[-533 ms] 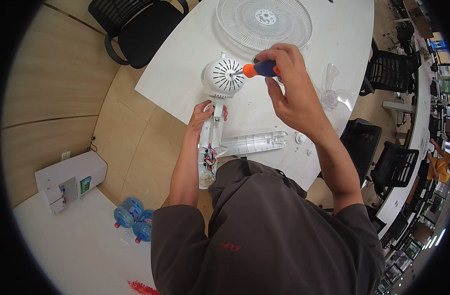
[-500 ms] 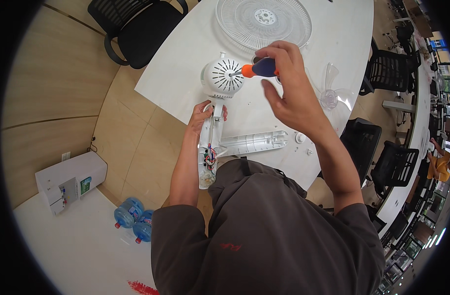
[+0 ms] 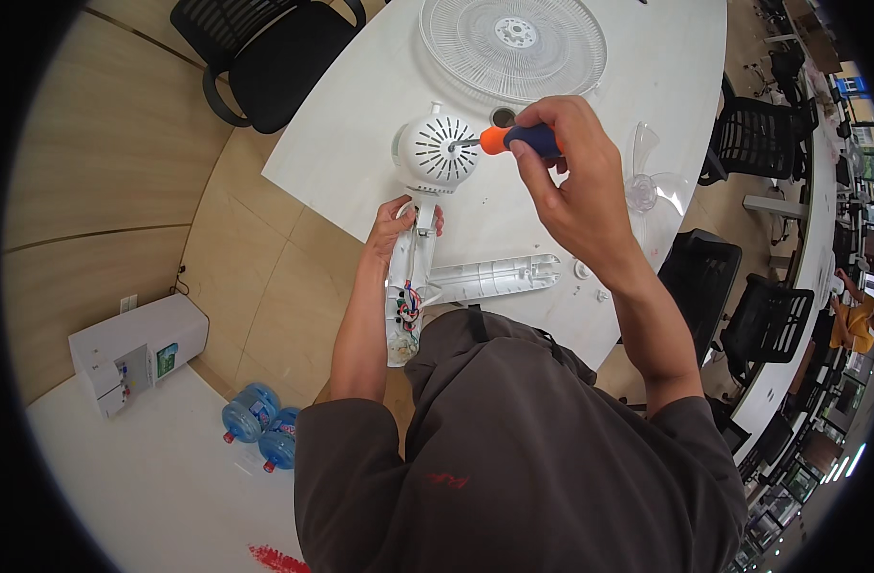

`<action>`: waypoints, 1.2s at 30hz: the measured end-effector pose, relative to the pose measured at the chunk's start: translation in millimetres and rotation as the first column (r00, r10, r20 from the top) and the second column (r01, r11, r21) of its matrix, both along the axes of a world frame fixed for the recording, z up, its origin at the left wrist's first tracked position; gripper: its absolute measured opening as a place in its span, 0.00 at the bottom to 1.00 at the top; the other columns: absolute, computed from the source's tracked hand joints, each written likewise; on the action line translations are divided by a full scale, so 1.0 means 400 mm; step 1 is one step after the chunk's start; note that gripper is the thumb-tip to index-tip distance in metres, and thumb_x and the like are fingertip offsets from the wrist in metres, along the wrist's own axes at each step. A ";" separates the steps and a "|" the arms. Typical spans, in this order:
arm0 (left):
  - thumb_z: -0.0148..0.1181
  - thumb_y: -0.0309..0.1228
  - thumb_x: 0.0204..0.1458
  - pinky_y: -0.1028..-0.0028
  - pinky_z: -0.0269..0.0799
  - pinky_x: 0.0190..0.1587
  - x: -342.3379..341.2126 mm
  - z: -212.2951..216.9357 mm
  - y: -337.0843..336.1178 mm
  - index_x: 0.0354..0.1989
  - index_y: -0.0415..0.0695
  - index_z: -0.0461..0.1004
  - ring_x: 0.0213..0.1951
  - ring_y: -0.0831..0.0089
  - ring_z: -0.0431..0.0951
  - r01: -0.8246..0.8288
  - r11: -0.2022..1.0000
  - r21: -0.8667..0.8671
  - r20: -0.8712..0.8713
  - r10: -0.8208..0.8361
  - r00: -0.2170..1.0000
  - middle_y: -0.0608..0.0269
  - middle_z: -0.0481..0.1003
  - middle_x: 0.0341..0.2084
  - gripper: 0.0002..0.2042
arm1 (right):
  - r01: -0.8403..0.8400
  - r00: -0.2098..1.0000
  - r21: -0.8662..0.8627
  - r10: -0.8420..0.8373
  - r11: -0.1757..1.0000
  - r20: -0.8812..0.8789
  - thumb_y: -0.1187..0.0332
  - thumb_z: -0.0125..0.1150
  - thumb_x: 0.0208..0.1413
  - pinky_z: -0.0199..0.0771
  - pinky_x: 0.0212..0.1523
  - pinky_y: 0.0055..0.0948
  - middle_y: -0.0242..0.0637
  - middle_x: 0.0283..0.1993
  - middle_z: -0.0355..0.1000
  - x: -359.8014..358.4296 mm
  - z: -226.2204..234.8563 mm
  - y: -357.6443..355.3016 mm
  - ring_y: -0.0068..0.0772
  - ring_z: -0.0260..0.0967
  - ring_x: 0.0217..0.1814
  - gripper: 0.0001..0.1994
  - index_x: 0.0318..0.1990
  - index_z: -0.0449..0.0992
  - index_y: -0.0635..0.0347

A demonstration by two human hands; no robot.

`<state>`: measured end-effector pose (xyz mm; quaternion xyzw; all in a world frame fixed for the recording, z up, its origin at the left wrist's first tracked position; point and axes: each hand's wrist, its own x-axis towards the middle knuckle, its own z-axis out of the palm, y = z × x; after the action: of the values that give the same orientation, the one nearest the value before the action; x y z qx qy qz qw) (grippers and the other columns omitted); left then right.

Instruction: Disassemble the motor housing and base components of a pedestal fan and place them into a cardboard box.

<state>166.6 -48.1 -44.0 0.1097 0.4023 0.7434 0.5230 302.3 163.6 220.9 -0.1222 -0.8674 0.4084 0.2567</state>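
Note:
My right hand point(image 3: 580, 172) is closed on the blue and orange handle of a screwdriver point(image 3: 523, 141). Its tip meets the middle of the slotted cover on a white fan motor housing point(image 3: 427, 167). Below the housing, my left hand point(image 3: 395, 225) wraps round the neck of the white fan column point(image 3: 405, 263). This column is open along its length, with coloured wires point(image 3: 408, 307) showing at its lower end near my lap. A long white column cover point(image 3: 499, 276) lies on the table to the right of it.
A round white fan grille point(image 3: 475, 57) lies at the far side of the white table point(image 3: 332, 143). Clear fan blades point(image 3: 644, 191) rest to the right, near a small white knob point(image 3: 582, 270). Black chairs point(image 3: 274, 67) stand around; blue water bottles point(image 3: 255, 413) are on the left.
My right hand has closed its fingers around the screwdriver handle and shifted slightly right and down. The motor housing has moved very slightly right. My left hand keeps its place.

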 end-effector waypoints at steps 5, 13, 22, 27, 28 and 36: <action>0.70 0.39 0.48 0.61 0.79 0.40 -0.001 0.003 0.001 0.47 0.27 0.72 0.36 0.58 0.81 0.009 1.000 -0.021 -0.003 -0.009 1.000 0.46 0.78 0.37 0.27 | 0.013 1.000 0.008 -0.013 1.000 -0.007 0.80 0.60 0.53 0.76 0.35 0.31 0.42 0.42 0.69 0.007 0.008 0.003 0.38 0.74 0.38 0.09 0.42 0.71 0.66; 0.70 0.37 0.48 0.59 0.79 0.42 -0.005 0.000 0.003 0.49 0.27 0.70 0.37 0.56 0.81 0.040 0.999 0.030 0.049 -0.041 0.998 0.44 0.78 0.37 0.27 | 0.139 0.990 -0.109 -0.141 0.984 -0.009 0.77 0.62 0.54 0.68 0.32 0.21 0.37 0.40 0.72 0.084 -0.001 0.035 0.24 0.69 0.35 0.10 0.43 0.71 0.64; 0.69 0.36 0.50 0.59 0.78 0.41 0.004 -0.003 0.006 0.49 0.27 0.69 0.37 0.55 0.80 0.021 0.999 0.028 0.058 -0.023 0.998 0.43 0.76 0.37 0.26 | 0.490 0.866 -0.343 -0.404 0.802 0.294 0.72 0.61 0.58 0.64 0.31 0.18 0.31 0.33 0.69 0.323 -0.330 0.135 0.16 0.62 0.30 0.10 0.45 0.71 0.64; 0.69 0.36 0.50 0.59 0.78 0.41 0.005 0.004 0.008 0.49 0.27 0.69 0.38 0.55 0.79 0.029 0.999 0.018 0.040 -0.030 0.999 0.43 0.76 0.37 0.26 | 0.606 0.791 -0.340 -0.499 0.719 0.354 0.71 0.62 0.56 0.68 0.32 0.23 0.36 0.33 0.73 0.407 -0.525 0.143 0.22 0.67 0.30 0.12 0.45 0.72 0.65; 0.68 0.37 0.50 0.59 0.78 0.41 0.005 0.004 0.009 0.49 0.27 0.69 0.39 0.55 0.79 0.030 0.999 0.030 0.035 -0.031 0.999 0.43 0.76 0.38 0.26 | 0.592 0.801 -0.338 -0.492 0.731 0.341 0.71 0.62 0.56 0.68 0.32 0.23 0.36 0.33 0.73 0.417 -0.547 0.147 0.22 0.67 0.30 0.12 0.45 0.72 0.65; 0.69 0.38 0.49 0.59 0.78 0.42 -0.001 -0.009 0.005 0.51 0.28 0.68 0.41 0.54 0.78 0.050 0.999 -0.015 0.009 -0.050 0.999 0.43 0.75 0.41 0.28 | 0.634 0.759 -0.131 -0.582 0.762 0.292 0.75 0.61 0.54 0.72 0.35 0.29 0.43 0.40 0.71 0.433 -0.611 0.148 0.35 0.72 0.35 0.11 0.44 0.71 0.66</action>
<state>166.3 -46.1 -47.6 0.1124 0.4028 0.7276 0.5439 475.5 222.6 -23.5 -0.4738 -0.7525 0.3787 0.2567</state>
